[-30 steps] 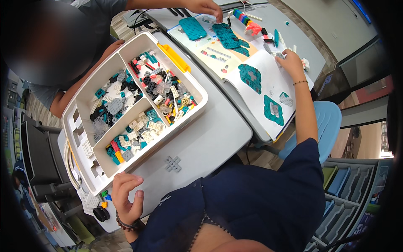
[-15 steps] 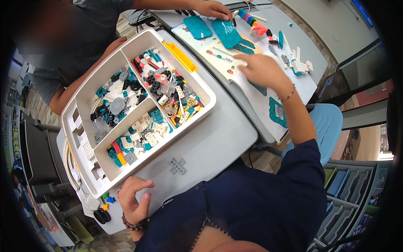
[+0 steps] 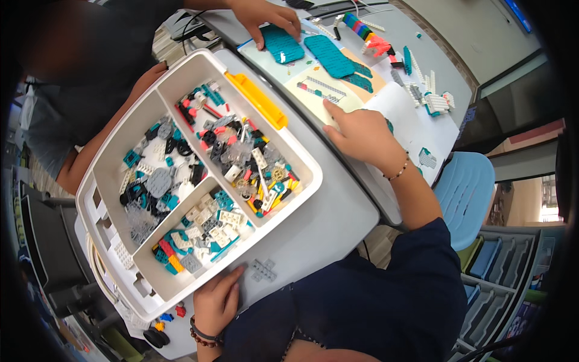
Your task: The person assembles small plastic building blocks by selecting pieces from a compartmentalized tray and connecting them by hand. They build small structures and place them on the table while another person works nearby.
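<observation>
My right hand [image 3: 365, 140] is over an open picture booklet [image 3: 304, 90] with building drawings. Its thumb and forefinger are apart near the page edge, and nothing shows between them. My left hand [image 3: 217, 301] lies low at the near edge of the white sorting tray [image 3: 208, 276], fingers stretched out, holding nothing I can see. Just beyond its fingertips a grey cross-shaped brick piece [image 3: 263, 270] lies on the table. Several teal, white, grey and black bricks [image 3: 208, 226] fill the tray's compartments.
A co-worker's hand [image 3: 265, 21] touches a teal panel [image 3: 284, 45] on the booklet. Beside it lie another teal panel [image 3: 329, 55], a multicoloured brick build [image 3: 362, 30] and a white build [image 3: 437, 104]. A blue chair [image 3: 464, 196] stands at the right.
My left hand has lowered from a raised pose to the tray's near edge. My right hand has drawn slightly nearer. The co-worker's hand has shifted left to the other teal panel.
</observation>
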A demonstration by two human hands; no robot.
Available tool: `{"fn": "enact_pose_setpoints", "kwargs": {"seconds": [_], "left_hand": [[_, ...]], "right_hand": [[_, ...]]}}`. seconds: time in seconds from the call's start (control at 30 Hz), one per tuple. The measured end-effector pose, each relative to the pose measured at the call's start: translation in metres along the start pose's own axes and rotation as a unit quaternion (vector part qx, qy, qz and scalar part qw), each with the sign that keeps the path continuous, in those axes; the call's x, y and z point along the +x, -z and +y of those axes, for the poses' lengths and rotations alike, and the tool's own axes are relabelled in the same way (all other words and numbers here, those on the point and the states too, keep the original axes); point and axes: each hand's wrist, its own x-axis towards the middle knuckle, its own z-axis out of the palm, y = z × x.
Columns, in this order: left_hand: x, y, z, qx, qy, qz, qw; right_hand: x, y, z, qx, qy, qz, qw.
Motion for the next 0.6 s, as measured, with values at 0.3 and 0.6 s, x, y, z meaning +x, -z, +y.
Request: {"fn": "enact_pose_setpoints", "kwargs": {"seconds": [0.3,0.6], "left_hand": [[0.002,-0.010,-0.008,-0.010,0.005,0.016,1.000],[0.014,-0.002,0.019,0.009,-0.014,0.032,0.999]], "right_hand": [[0.000,0.000,0.003,0.021,0.007,0.002,1.000],[-0.003,-0.001,0.009,0.047,0.014,0.013,0.999]]}}
